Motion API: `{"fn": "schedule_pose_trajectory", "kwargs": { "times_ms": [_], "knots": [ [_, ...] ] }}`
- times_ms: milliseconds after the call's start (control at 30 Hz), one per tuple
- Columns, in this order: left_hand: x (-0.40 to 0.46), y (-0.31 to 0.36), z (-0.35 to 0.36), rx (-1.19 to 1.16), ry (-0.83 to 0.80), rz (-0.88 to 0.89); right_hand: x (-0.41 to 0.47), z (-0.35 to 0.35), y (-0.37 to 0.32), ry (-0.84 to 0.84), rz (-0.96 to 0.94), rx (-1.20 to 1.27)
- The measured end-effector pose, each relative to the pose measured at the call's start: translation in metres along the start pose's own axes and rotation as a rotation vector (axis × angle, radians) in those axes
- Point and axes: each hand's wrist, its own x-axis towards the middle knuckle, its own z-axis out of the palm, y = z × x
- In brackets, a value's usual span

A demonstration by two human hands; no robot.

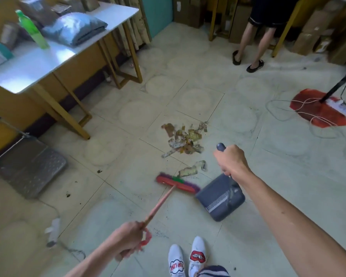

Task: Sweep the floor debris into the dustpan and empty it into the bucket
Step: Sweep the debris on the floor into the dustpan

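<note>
A pile of torn paper and wrapper debris [185,139] lies on the tiled floor in the middle of the view, with a smaller scrap [192,169] nearer me. My left hand [128,239] grips the pinkish handle of a red broom, whose head [177,183] rests on the floor just below the small scrap. My right hand [231,159] holds the upright handle of a blue-grey dustpan [218,201], which sits on the floor right beside the broom head. No bucket is in view.
A white table [38,62] with a green bottle and bags stands at the left. A metal platform scale [32,166] lies lower left. A person's legs [254,41] stand at the back. Cables and a power strip cross a red mat [320,110] at the right.
</note>
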Motion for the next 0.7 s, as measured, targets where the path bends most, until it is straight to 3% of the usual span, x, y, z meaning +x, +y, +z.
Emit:
{"fn": "schedule_pose_trajectory", "kwargs": {
  "times_ms": [167, 400, 500, 700],
  "knots": [
    [0.0, 0.053, 0.016, 0.126, -0.025, 0.041, -0.009, -0.011, 0.042, 0.01, 0.114, 0.059],
    [0.02, 0.115, 0.031, 0.097, 0.005, 0.005, -0.011, -0.024, 0.059, -0.013, 0.186, 0.13],
    [0.018, 0.107, 0.017, 0.148, 0.022, -0.019, -0.01, -0.022, 0.057, -0.031, 0.19, 0.154],
    [0.018, 0.084, 0.025, -0.026, -0.05, -0.045, -0.007, -0.016, 0.051, -0.027, 0.189, 0.217]
  ]
}}
